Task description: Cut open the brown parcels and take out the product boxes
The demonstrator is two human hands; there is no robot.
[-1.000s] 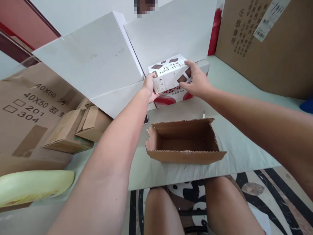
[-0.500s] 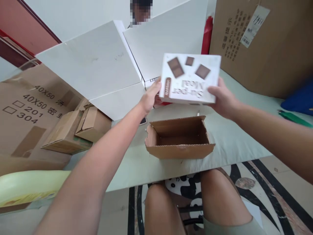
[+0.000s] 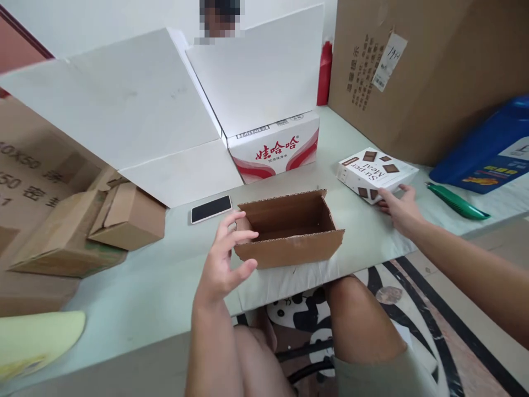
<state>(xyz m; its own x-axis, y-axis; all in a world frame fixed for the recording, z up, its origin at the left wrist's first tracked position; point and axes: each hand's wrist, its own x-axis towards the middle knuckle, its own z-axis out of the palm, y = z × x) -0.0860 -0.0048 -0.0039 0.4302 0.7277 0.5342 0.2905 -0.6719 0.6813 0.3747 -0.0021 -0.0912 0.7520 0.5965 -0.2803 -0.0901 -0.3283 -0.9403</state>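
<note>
A small brown cardboard box (image 3: 291, 251) stands on the table, its top open and its inside visible. My left hand (image 3: 225, 259) hovers at its left end, with fingers spread and nothing in them; whether a fingertip touches the rim I cannot tell. Farther right lies a white box printed with chocolate squares and "Su-per Meal" (image 3: 378, 171), flat on the table. The fingers of my right hand (image 3: 400, 209) rest against its near corner, with the thumb apart and not gripping.
A phone (image 3: 211, 209) lies left of the cardboard box. Behind stands a white carton with red lettering (image 3: 275, 149), its flaps raised. At right are a green-handled cutter (image 3: 458, 202) and a blue bottle (image 3: 483, 149). Brown boxes (image 3: 128, 218) sit at left. A person is partly visible behind.
The white chocolate box, held up between both hands earlier, now lies on the table at right. My left hand has left it and come down beside the cardboard box. The view shifted.
</note>
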